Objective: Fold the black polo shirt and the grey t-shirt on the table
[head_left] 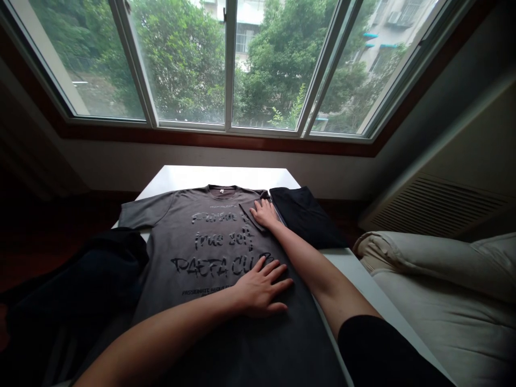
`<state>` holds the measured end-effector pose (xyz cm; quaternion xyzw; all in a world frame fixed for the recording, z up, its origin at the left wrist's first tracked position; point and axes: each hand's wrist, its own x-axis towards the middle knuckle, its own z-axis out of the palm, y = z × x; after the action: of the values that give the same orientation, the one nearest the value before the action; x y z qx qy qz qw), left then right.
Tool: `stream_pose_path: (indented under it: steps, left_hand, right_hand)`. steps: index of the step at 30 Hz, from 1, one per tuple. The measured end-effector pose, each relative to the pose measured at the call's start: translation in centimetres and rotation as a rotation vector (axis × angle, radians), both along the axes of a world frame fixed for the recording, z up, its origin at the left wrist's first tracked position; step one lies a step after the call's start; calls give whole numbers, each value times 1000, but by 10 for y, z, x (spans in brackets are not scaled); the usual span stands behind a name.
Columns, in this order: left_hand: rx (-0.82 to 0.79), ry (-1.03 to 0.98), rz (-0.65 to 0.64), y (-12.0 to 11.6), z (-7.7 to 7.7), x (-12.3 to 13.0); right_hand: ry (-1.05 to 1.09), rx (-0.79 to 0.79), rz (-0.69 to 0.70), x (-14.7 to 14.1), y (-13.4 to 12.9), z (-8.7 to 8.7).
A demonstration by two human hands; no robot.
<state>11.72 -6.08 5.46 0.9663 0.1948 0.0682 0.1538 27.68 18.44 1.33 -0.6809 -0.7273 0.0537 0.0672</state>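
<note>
A dark grey T-shirt point(161, 279) with black lettering lies spread face up, its collar toward the window. Its right-hand sleeve is folded inward over the chest, while the left-hand sleeve sticks out flat. My left hand point(262, 287) rests flat on the shirt's front beside the large lettering, fingers spread. Farther up, my right hand point(264, 213) lies on the folded sleeve with its fingers stretched out. Close by on the right is a folded black garment point(302, 212).
The shirt lies on a white table point(181, 176) below a wide window point(229, 126). Dark clothing point(92, 274) is heaped at the left. A pale sofa point(447, 285) stands at the right, near a slatted vent panel point(439, 207).
</note>
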Motion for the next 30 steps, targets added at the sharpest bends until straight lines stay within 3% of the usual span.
stream_pose_path:
  steps: [4,10,14,20,24,30]
  left_hand:
    - [4,7,-2,1,0,0]
    - [22,11,7,1,-3,1]
    - [22,-1,7,0,-4,0]
    - [18,12,21,-2,-1,3]
    - [21,25,28,-3,1,3]
    - [20,11,27,-3,0,3]
  right_hand:
    - [-15,5,62,6,5,-4]
    - [2,84,-18,19,9,6]
    - [-63,232,98,0,0,17]
    - [-111,154,127,-39,-18,24]
    - [-117,177,184,-43,-20,25]
    - [4,223,165,-39,-16,33]
